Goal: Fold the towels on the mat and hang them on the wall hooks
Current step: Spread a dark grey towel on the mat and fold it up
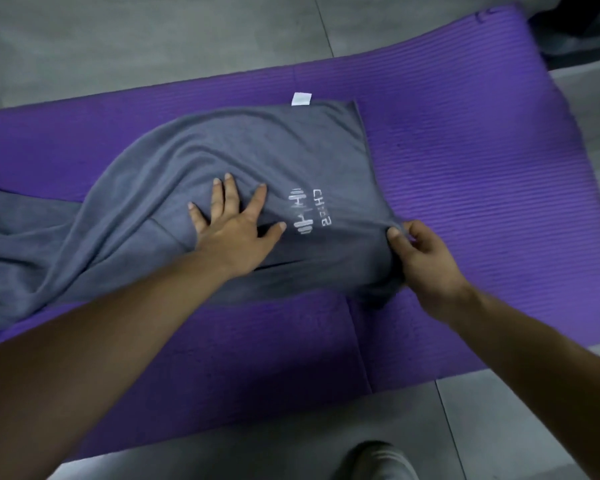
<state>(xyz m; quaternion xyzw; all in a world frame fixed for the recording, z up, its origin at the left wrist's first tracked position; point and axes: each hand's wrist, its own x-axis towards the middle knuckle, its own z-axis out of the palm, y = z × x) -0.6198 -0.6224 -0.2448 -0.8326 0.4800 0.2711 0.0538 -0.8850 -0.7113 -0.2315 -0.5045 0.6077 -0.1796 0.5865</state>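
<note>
A grey towel [264, 147] with a white dumbbell print and a white label lies spread and wrinkled across the purple mat [465, 150], trailing off to the left. My left hand [236, 223] presses flat on the towel's middle with fingers spread. My right hand [420, 254] pinches the towel's near right corner, lifting it slightly off the mat. A purple towel [257, 358] lies flat on the near part of the mat, partly under the grey one.
Grey tiled floor [153, 36] surrounds the mat. A dark object [582, 26] sits at the far right corner. A shoe [378, 462] shows at the bottom edge, next to the mat's near side.
</note>
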